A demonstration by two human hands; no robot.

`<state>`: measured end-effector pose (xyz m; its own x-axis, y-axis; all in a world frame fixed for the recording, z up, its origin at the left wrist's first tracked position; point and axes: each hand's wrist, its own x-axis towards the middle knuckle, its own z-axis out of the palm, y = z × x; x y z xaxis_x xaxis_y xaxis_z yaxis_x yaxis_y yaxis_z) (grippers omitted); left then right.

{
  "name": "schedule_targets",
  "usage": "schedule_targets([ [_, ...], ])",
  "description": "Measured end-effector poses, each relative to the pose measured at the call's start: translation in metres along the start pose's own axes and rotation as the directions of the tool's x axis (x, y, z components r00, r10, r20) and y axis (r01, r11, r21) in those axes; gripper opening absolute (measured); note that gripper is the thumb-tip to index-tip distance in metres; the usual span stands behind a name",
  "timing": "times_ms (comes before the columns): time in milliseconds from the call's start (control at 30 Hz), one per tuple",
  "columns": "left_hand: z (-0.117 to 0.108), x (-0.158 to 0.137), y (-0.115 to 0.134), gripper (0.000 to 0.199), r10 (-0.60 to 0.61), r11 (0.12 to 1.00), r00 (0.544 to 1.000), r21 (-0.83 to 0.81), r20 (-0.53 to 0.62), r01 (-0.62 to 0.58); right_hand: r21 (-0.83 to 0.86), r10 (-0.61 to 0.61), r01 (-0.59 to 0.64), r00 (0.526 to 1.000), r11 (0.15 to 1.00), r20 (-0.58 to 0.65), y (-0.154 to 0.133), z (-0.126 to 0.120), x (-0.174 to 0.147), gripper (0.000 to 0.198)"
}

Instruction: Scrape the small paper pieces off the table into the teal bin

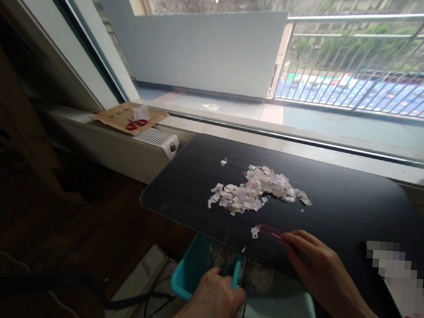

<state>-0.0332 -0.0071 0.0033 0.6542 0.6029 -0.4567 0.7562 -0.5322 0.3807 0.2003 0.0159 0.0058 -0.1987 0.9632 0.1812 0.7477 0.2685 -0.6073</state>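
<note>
A heap of small pale paper scraps (pixel 264 182) lies spread over the dark table (pixel 354 203). My right hand (pixel 310 255) pinches the end of a thin, flat purple-red strip (pixel 270 232), whose exact kind I cannot tell. The strip's far tip touches a few loose scraps (pixel 255 232) near the table's front edge. Below that edge, my left hand (pixel 217 297) is closed over the rim of a teal bin (pixel 182 278). Scraps show inside it. Against its right side stands a paler bin (pixel 281 311) with more pale bits in it.
Red-handled scissors (pixel 137 124) rest on a brown envelope (pixel 113 116) on the sill, beside a white radiator (pixel 154 147). A blurred-out flat object (pixel 396 273) lies on the table at right. Cables (pixel 151 300) run beside the bins. A large window stands behind the table.
</note>
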Motion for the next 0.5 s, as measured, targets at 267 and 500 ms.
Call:
schedule_targets([
  [267, 0.007, -0.001, -0.006, 0.013, 0.018, 1.0, 0.999, -0.017, -0.045, -0.019, 0.003, 0.016, -0.016, 1.0, 1.0, 0.027, 0.0, -0.003, -0.008, 0.017],
  [500, 0.012, -0.002, -0.005, 0.008, 0.025, 0.999, 0.998, -0.019, -0.064, -0.026, 0.033, 0.015, -0.014, 1.0, 0.999, -0.023, 0.006, -0.005, -0.009, 0.018],
])
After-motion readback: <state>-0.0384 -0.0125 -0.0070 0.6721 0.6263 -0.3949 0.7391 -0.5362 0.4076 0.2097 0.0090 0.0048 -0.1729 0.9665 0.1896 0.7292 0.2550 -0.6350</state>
